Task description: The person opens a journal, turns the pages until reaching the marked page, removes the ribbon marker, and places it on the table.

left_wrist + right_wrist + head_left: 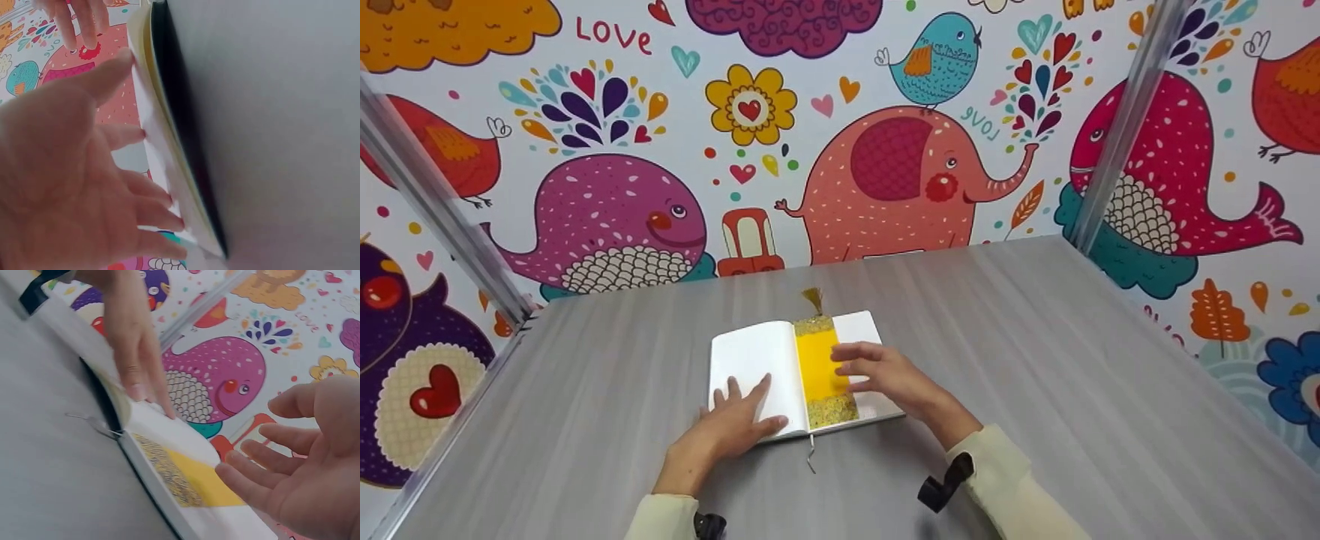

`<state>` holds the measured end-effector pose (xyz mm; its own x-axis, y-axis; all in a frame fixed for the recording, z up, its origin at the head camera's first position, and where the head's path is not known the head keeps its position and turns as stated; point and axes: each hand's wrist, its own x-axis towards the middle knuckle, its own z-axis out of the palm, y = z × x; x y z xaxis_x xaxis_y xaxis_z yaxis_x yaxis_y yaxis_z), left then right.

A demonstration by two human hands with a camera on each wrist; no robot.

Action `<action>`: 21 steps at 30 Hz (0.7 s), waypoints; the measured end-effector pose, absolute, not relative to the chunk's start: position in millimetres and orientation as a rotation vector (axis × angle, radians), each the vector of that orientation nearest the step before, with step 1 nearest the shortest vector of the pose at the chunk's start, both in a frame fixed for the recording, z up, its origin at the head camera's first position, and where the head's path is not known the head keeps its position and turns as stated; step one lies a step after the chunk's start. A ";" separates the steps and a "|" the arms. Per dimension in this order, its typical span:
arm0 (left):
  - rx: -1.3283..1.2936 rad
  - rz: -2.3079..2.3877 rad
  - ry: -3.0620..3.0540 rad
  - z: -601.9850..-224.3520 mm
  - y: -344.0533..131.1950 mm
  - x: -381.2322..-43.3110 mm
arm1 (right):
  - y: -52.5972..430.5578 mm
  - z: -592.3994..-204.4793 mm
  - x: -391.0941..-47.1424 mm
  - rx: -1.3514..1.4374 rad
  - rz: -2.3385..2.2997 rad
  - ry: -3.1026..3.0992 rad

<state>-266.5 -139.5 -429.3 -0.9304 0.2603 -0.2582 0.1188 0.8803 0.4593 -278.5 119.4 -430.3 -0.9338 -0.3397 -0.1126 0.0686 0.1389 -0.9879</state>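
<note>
An open notebook [750, 352] with blank white pages and a dark cover lies on the grey table. Along its gutter, on the right page, rests a yellow bookmark [819, 364] with glittery gold ends and a gold tassel [813, 300] sticking out past the top edge. My left hand [731, 424] is spread, its fingertips touching the lower part of the left page. My right hand [896, 379] hovers at the right page beside the bookmark, fingers loosely extended and holding nothing. In the right wrist view the right hand [304, 455] shows apart from the page, or nearly so.
A thin ribbon marker [811, 454] hangs from the notebook's bottom edge onto the table [1005, 337]. Cartoon-printed wall panels [765, 45] stand behind and at both sides, joined by metal posts [1125, 142]. Black straps [945, 484] sit on both wrists.
</note>
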 end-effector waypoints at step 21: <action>0.231 0.582 2.715 -432.0 -135.7 -269.2 | 131.1 -440.6 -288.0 0.192 -2.133 1.818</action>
<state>-269.2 -135.7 -432.0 -0.9242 0.2289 -0.3057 0.0836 0.9023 0.4229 -288.0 131.1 -440.6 -0.9362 -0.1616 -0.3123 0.3339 -0.1307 -0.9335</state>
